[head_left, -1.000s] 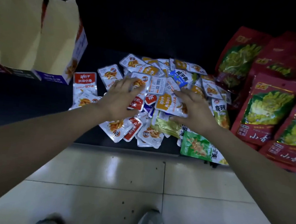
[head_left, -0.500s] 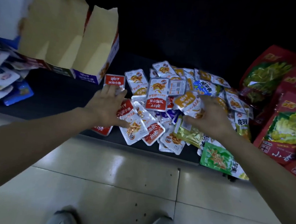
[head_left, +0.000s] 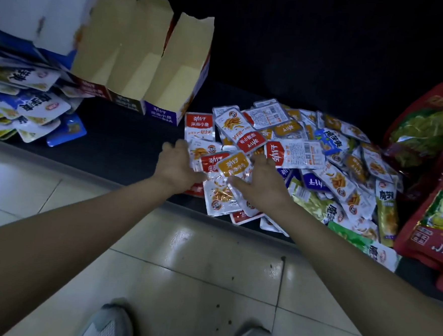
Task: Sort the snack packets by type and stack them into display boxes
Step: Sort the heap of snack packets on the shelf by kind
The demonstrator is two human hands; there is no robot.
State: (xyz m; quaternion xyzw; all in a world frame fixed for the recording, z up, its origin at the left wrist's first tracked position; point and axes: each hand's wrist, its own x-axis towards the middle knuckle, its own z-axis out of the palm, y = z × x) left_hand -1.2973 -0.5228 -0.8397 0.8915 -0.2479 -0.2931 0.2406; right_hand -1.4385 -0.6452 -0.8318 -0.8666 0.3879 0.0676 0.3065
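A heap of small snack packets (head_left: 295, 152) with red, orange and blue labels lies on the dark shelf (head_left: 128, 140). At its near left edge my two hands hold a small bunch between them. My left hand (head_left: 178, 167) grips the red-label packet (head_left: 211, 162), thumb on the front. My right hand (head_left: 264, 184) pinches the orange-label packet (head_left: 235, 166), thumb laid across the silver foil below it. Open cardboard display boxes (head_left: 133, 64) stand at the back left, their compartments showing bare card.
A second pile of blue-and-white packets (head_left: 22, 109) spills at the far left. Large red bags (head_left: 435, 203) lean along the right side. A green packet (head_left: 354, 240) overhangs the shelf's front edge. Tiled floor (head_left: 182, 257) and my shoes are below.
My view has swung left, bringing the boxes and left pile into sight. My hands have drawn together at the heap's left edge and now clasp red and orange packets between them.
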